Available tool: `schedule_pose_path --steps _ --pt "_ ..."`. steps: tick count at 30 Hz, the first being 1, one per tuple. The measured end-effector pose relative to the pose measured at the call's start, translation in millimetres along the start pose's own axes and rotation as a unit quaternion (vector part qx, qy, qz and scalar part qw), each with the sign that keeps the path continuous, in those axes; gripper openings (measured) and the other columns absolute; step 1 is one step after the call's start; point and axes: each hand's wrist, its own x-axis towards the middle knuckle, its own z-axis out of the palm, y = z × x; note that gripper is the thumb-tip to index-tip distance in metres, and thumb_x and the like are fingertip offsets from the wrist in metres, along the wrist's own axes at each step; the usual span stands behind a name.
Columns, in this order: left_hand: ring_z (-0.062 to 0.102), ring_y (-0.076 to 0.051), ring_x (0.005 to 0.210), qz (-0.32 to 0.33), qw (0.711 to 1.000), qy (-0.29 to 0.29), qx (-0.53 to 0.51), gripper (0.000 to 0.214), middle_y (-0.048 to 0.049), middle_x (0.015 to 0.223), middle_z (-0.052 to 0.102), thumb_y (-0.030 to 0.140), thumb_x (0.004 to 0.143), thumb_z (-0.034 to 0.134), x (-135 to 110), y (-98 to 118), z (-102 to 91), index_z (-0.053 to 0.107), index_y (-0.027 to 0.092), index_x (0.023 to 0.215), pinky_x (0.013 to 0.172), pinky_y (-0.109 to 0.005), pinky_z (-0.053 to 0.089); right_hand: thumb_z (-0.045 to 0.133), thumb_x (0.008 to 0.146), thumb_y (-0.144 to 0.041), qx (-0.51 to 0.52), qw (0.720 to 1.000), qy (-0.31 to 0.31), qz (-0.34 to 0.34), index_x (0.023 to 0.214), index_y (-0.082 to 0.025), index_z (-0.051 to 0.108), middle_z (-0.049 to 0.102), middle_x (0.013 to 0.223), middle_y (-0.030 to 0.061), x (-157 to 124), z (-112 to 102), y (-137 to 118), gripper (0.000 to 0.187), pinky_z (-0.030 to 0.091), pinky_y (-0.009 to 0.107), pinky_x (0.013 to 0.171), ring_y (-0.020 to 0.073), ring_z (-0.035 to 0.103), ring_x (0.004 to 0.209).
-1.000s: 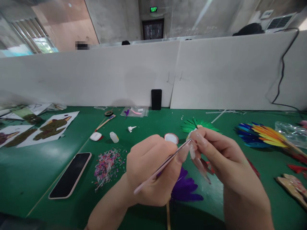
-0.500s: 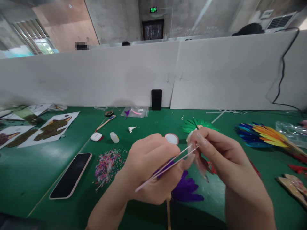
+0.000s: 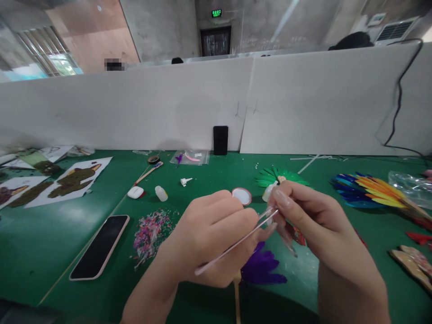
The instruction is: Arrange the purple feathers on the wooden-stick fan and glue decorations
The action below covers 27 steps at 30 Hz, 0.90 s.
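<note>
Slim pale pink tweezers [image 3: 236, 245] are gripped in the left hand [image 3: 216, 238], their tips brought to the narrowly drawn-together fingertips of the right hand [image 3: 308, 218]; whether anything is pinched there cannot be told. Beneath the left hand, a purple feather-like fan [image 3: 265, 267] on a tan stick [image 3: 237, 299] is partly covered. Behind the right hand, a white bottle [image 3: 268, 193] and a fan of green feather-like strips [image 3: 266, 177] are partly hidden. Near the left hand, a white round disc with a reddish rim [image 3: 242, 195], a pile of pink and purple flakes [image 3: 150, 236] and a black-screened phone [image 3: 99, 247] are seen on the green table [image 3: 40, 256].
</note>
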Motion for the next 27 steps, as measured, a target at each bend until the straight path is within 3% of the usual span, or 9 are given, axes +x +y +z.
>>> schedule_pose_path --steps 27 --pt "0.038 -0.009 0.052 0.016 0.999 0.028 -0.014 0.013 -0.0006 0.059 0.051 0.004 0.077 0.050 -2.9 -0.2 3.2 0.053 0.013 0.068 0.047 -0.023 0.036 0.046 0.095 -0.038 -0.010 1.000 0.008 0.001 0.068 -0.020 0.049 0.044 0.050 -0.0059 -3.2 2.3 -2.0 0.033 0.032 0.017 0.039 0.0051 0.039 0.041"
